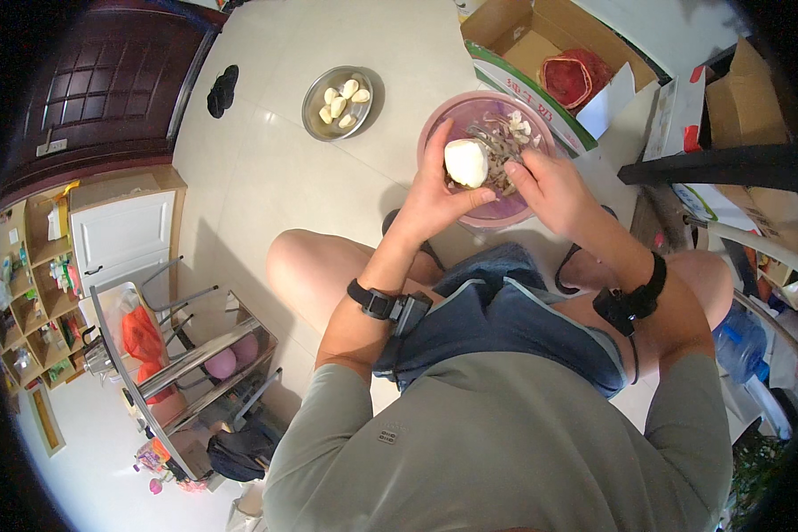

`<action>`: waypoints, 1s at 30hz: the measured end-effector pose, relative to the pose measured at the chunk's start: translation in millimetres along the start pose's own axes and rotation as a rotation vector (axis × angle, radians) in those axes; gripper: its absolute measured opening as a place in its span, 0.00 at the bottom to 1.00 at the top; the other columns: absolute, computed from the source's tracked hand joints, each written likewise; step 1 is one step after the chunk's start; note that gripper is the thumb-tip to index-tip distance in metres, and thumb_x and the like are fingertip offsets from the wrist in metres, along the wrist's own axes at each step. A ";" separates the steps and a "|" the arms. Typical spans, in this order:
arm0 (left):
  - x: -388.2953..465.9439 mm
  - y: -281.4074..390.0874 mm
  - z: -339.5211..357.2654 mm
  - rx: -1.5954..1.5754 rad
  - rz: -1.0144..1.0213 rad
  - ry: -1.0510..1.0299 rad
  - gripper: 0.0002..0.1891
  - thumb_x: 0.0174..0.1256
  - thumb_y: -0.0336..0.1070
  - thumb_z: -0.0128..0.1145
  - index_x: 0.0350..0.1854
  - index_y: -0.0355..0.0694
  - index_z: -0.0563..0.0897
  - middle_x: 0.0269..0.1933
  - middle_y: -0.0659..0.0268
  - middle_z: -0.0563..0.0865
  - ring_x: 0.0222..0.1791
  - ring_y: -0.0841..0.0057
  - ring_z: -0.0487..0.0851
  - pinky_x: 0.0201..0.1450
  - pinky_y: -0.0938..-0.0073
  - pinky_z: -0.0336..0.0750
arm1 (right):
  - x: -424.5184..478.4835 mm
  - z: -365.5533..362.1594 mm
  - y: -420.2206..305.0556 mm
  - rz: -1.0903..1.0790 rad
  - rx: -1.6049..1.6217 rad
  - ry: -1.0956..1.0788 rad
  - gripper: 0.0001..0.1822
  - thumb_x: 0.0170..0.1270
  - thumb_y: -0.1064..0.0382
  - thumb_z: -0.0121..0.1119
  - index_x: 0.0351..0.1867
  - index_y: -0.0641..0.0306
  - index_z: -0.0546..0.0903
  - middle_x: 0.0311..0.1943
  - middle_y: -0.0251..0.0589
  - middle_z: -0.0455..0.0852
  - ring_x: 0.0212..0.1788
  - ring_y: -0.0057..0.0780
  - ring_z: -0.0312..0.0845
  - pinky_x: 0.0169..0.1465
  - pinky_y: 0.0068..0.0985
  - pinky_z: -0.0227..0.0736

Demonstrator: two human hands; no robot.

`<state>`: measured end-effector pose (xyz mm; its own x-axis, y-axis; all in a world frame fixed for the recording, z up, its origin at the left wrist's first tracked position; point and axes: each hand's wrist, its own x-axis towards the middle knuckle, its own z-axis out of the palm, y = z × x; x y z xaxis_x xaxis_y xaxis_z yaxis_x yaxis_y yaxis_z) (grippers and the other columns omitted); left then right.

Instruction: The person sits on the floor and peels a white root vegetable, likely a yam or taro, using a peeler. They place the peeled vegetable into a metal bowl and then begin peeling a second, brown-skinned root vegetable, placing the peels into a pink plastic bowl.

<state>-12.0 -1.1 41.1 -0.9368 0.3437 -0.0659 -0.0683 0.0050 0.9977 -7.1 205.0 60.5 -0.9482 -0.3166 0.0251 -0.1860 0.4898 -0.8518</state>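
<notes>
Over a pink plastic basin (432, 113), my left hand (432, 199) holds a white, rounded peeled vegetable (466, 163) between thumb and fingers. My right hand (548, 189) is at the basin's right side, its thumb and fingers closed together on what seems to be a thin grey tool (489, 141), mostly hidden and hard to make out. Brownish peelings (519, 130) lie in the basin below both hands. On the floor beyond, to the left, a round metal bowl (311, 110) holds several pale peeled pieces (338, 105).
An open cardboard box (532, 90) with a red net bag (575, 76) stands behind the basin. More cartons (748, 100) and a dark bar (711, 165) are at the right. A metal-framed table (199, 352) and a white cabinet (125, 229) stand at the left.
</notes>
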 end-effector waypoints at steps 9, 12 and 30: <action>-0.7 -11.7 -1.8 0.170 -0.004 0.019 0.50 0.41 0.43 0.78 0.67 0.35 0.61 0.56 0.55 0.75 0.58 0.68 0.73 0.60 0.68 0.70 | -0.6 1.3 -3.9 -0.127 -0.107 -0.014 0.14 0.67 0.59 0.54 0.27 0.67 0.73 0.23 0.58 0.78 0.28 0.57 0.77 0.31 0.44 0.69; -0.5 -6.5 0.2 0.213 -0.028 0.027 0.45 0.45 0.44 0.77 0.65 0.36 0.63 0.54 0.58 0.76 0.54 0.71 0.75 0.57 0.70 0.72 | -1.9 2.0 -3.7 -0.134 -0.137 -0.024 0.14 0.67 0.59 0.55 0.27 0.67 0.73 0.22 0.57 0.78 0.28 0.57 0.77 0.31 0.45 0.69; -14.0 -25.2 -1.7 0.011 -0.231 -0.073 0.33 0.55 0.40 0.71 0.58 0.35 0.67 0.47 0.65 0.78 0.47 0.79 0.76 0.49 0.77 0.73 | 1.4 20.2 48.1 -0.007 -0.268 -0.183 0.17 0.69 0.54 0.50 0.28 0.67 0.76 0.25 0.58 0.80 0.31 0.57 0.77 0.35 0.46 0.70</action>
<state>2.3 -7.6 16.9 -0.8692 0.3995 -0.2913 -0.2739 0.1015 0.9564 -12.1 211.7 9.0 -0.8889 -0.4501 -0.0849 -0.2769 0.6757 -0.6831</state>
